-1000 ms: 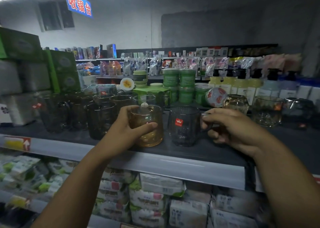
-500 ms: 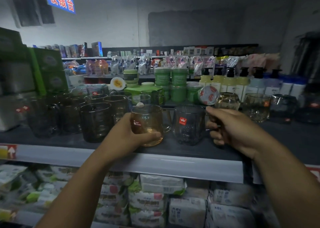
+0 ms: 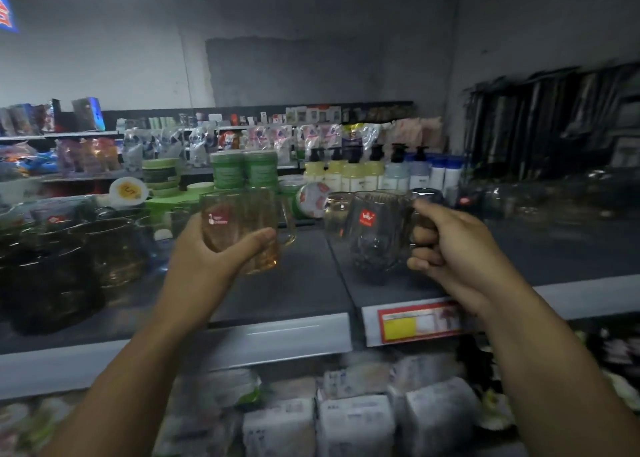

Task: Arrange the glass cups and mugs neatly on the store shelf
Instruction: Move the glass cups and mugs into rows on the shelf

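Observation:
My left hand (image 3: 211,262) wraps around an amber glass mug (image 3: 242,228) with a red and white sticker, held just above the dark shelf (image 3: 287,290). A dark grey glass mug (image 3: 377,234) with a red sticker hangs tilted from its handle in my right hand (image 3: 450,248), lifted off the shelf. Several dark smoky glass mugs (image 3: 104,248) stand crowded on the shelf's left part. Behind the grey mug stands a clear glass cup (image 3: 337,210). More dark glassware (image 3: 519,196) sits blurred at the right back.
Green tubs (image 3: 242,172), pump bottles (image 3: 356,172) and white bottles line the back of the shelf. A red and yellow price tag (image 3: 419,321) sits on the shelf's front rail. Wrapped packs (image 3: 346,418) fill the shelf below. Dark hanging goods (image 3: 554,120) stand at right.
Both mugs have been lifted off the shelf and carried rightward. The view has swung right, so the crowd of dark mugs now lies further left.

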Motion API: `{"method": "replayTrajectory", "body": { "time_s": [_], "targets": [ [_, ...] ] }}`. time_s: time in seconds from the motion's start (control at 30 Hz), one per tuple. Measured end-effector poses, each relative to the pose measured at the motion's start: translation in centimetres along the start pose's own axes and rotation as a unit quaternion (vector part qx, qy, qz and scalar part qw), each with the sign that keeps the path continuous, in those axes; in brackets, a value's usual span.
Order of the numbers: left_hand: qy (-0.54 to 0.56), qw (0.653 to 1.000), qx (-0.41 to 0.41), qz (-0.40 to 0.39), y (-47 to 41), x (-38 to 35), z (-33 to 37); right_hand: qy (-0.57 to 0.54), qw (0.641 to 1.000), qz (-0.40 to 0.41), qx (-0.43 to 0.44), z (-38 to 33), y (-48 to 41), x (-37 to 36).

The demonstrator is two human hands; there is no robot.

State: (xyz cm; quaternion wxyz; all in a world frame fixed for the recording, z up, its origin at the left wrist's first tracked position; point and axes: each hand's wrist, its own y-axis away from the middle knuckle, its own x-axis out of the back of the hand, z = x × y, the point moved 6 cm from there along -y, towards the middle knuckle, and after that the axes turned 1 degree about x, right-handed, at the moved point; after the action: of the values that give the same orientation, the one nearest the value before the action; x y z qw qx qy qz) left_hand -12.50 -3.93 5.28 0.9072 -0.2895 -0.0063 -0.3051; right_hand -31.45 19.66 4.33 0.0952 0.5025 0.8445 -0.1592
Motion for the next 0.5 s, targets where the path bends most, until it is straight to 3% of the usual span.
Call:
{"method": "replayTrajectory", "body": {
  "time_s": [0.2, 0.5],
  "targets": [
    [0.068, 0.997, -0.010, -0.031, 3.2, -12.8, 5.1, -0.039, 0.998, 0.049, 0.031, -5.2, 2.2, 12.8],
    [0.137, 0.987, 0.002, -0.087, 10.0, -37.0, 13.7, 0.001, 0.987, 0.145, 0.066, -13.9, 4.4, 36.7]
  ]
}}
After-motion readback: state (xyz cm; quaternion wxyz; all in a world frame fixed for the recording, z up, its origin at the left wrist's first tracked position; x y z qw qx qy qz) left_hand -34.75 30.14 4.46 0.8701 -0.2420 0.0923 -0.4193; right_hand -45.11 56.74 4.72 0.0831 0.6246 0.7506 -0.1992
